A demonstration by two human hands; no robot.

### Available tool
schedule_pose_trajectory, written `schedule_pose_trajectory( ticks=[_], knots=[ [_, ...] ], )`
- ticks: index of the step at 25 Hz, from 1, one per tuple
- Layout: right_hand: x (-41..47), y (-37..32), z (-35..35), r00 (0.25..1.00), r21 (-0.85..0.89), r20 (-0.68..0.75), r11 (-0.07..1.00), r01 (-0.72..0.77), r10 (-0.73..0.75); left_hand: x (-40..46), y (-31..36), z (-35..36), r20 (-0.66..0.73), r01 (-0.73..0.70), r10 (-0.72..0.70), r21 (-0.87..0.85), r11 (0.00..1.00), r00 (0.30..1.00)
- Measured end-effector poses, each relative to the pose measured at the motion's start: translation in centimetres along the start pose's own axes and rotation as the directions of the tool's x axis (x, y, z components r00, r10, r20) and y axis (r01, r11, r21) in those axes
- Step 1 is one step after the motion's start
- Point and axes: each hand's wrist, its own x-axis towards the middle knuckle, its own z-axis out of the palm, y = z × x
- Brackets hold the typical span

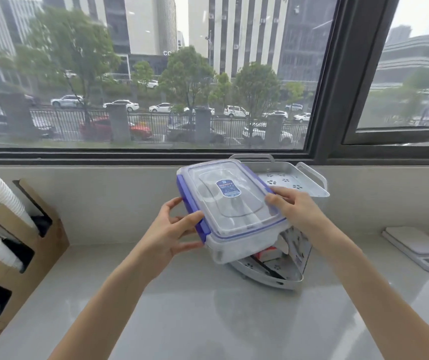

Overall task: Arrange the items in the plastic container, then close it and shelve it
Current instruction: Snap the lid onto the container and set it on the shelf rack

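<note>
A clear plastic container (244,240) with a transparent lid and blue clip latches is held in the air above the counter, tilted down toward me. The lid (230,201) is on and carries a blue oval label. My left hand (172,229) grips the container's left side at a blue latch. My right hand (290,206) holds its right edge, fingers resting on the lid. Behind and below the container stands a white two-tier shelf rack (294,181); its upper tier is bare, and its lower tier (273,271) holds some small items, partly hidden.
A cardboard dispenser (23,242) with stacks of white paper cups stands at the left. A white kitchen scale (426,253) lies at the right. The grey counter (208,320) runs up to a low wall under a large window.
</note>
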Motion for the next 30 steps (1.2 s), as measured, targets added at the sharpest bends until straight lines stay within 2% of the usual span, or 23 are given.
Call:
schedule_pose_trajectory(
  ticks=[5, 8, 19, 30],
  knots=[
    [4.3, -1.4, -4.4, 0.997, -0.139, -0.046, 0.989, 0.058, -0.065, 3.6, 2.4, 3.9, 0.059, -0.051, 0.051, 0.008, 0.999, 0.997],
    [7.7, -1.6, -6.6, 0.994, -0.161, -0.078, 0.985, 0.060, -0.073, 6.1, 3.2, 6.4, 0.090, -0.058, 0.058, -0.001, 0.998, 0.994],
    [16.9, 1.7, -11.7, 0.953, -0.211, -0.268, 0.974, 0.084, -0.140, 14.8, 3.1, 11.5, 0.164, 0.096, -0.082, -0.074, 0.993, 0.983],
    [20.0, 5.5, -11.5, 0.977, -0.281, -0.201, 0.960, 0.011, -0.070, 17.2, 0.8, 10.3, 0.217, 0.196, -0.161, -0.154, 0.968, 0.963]
  ],
)
